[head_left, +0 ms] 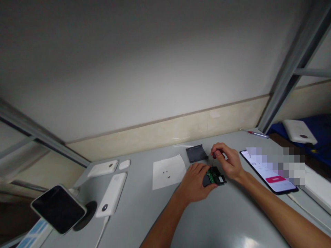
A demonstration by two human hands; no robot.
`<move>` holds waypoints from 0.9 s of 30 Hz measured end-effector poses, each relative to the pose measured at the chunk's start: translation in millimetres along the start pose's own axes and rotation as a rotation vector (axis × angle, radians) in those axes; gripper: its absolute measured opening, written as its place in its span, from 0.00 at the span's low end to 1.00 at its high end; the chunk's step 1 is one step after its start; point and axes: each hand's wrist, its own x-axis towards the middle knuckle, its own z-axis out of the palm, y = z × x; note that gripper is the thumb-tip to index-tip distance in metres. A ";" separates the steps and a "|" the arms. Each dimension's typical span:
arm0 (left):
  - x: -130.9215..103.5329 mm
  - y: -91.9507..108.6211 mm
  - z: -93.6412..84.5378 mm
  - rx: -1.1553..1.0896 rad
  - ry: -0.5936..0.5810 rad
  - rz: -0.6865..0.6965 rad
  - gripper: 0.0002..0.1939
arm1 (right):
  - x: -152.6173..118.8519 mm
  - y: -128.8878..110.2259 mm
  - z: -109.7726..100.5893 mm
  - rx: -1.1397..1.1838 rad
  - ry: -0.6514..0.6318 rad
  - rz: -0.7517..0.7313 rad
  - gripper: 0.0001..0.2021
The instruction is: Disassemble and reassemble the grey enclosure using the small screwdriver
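My left forearm rises from the bottom edge and leans right, bringing my left hand [194, 181] palm-down over the left part of a small black device [220, 179]. My right forearm crosses from the lower right corner, wrist raised, so that my right hand [231, 163] hangs over the device's far edge. The device lies on the grey table [144, 213], its casing open upward with a green circuit board [211, 177] inside. Just beyond it rests a dark cover panel [196, 153]; to the left, a white paper sheet [159, 167] bears at least 3 tiny dark pieces [168, 177]. My left fingers are slightly parted, pressing along the device's far side while the thumb braces its near edge, so I have it between them. My right thumb and fingertips are pinched closed on a thin tool's dark handle [214, 155], its shaft pointing down at the device; I cannot tell whether its tip touches. A lit phone [278, 179] lies right of my right forearm.
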 end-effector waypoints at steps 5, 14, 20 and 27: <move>0.5 2.5 -1.6 0.019 -0.010 -0.010 0.27 | -1.2 -0.3 2.1 0.008 -0.051 -0.041 0.10; 0.3 1.5 -1.5 0.018 0.003 0.002 0.26 | -1.0 -1.8 0.3 0.012 -0.033 -0.044 0.10; 1.0 1.3 -2.0 0.027 -0.004 -0.002 0.26 | -1.6 1.6 1.6 0.018 -0.056 -0.060 0.09; 0.8 4.5 -4.1 0.079 -0.023 -0.014 0.25 | -1.2 2.9 1.4 0.033 -0.100 -0.076 0.08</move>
